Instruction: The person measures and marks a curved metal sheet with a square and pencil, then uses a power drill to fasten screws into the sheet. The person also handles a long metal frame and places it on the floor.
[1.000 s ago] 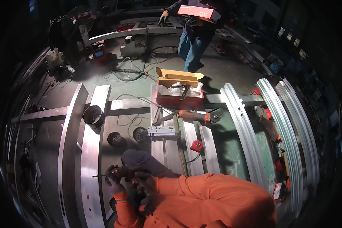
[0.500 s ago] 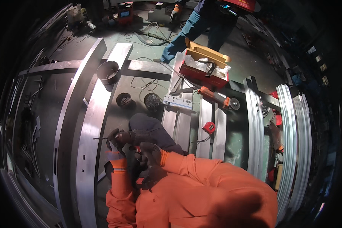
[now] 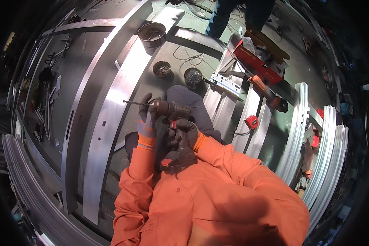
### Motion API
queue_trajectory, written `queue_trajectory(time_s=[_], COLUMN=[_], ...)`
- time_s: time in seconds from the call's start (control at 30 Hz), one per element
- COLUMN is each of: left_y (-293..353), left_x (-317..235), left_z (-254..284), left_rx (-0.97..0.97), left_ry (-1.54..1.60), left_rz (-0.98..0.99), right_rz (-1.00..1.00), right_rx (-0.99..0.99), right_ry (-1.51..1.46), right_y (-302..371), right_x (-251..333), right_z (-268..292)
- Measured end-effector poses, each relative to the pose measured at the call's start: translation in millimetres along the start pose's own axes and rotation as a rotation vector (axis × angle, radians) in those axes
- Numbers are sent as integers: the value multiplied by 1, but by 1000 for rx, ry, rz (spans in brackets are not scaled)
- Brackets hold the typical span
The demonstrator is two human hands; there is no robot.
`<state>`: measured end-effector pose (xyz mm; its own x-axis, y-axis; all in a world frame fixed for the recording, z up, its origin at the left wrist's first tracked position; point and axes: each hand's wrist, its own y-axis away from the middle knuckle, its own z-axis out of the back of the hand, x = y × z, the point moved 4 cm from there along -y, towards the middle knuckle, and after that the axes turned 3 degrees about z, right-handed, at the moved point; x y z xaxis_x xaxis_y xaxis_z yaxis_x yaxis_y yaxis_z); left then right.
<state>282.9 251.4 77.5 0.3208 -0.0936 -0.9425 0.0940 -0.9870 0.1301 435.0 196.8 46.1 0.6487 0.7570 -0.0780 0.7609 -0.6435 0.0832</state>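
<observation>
A dark cordless drill [image 3: 174, 110] lies across in front of my chest, its long drill bit [image 3: 132, 102] pointing left above a flat aluminium bar. My right hand [image 3: 185, 132] is wrapped round the drill's handle, with a finger near the red trigger. At the chuck end, my left hand [image 3: 146, 115] has its gloved fingers round the chuck and the base of the bit. Both hands wear dark gloves with orange cuffs. Below the bit, the aluminium bar [image 3: 110, 110] has two small dark holes.
Black tubs of small hardware stand beyond my knee: one tub [image 3: 152, 35] on the bar, two lower. To the right are an orange angle grinder [image 3: 267, 93], a red tape measure [image 3: 251, 121] and an open red box [image 3: 258, 61]. Another person's legs [image 3: 229, 16] stand beyond.
The view has swung, so the bars and tools sit higher and tilted. Both hands still hold the drill, now higher in view with more of the bit showing.
</observation>
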Motion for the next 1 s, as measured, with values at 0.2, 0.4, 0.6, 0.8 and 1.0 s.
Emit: queue_trajectory(time_s=[0.2, 0.4, 0.6, 0.8, 1.0], left_y=[4, 6, 3, 4, 3], left_x=[20, 1, 10, 15, 19], left_z=[-16, -22, -22, -15, -11], left_rx=[70, 92, 144, 162, 111], left_ry=[39, -122, -36, -159, -215], left_rz=[199, 226, 184, 56, 44], right_rz=[46, -4, -2, 11, -20], right_rx=[-71, -77, -28, -99, -65], right_ry=[97, 69, 97, 120, 85], right_y=[6, 2, 1, -1, -1], right_x=[8, 6, 7, 4, 4], right_z=[8, 12, 10, 3, 10])
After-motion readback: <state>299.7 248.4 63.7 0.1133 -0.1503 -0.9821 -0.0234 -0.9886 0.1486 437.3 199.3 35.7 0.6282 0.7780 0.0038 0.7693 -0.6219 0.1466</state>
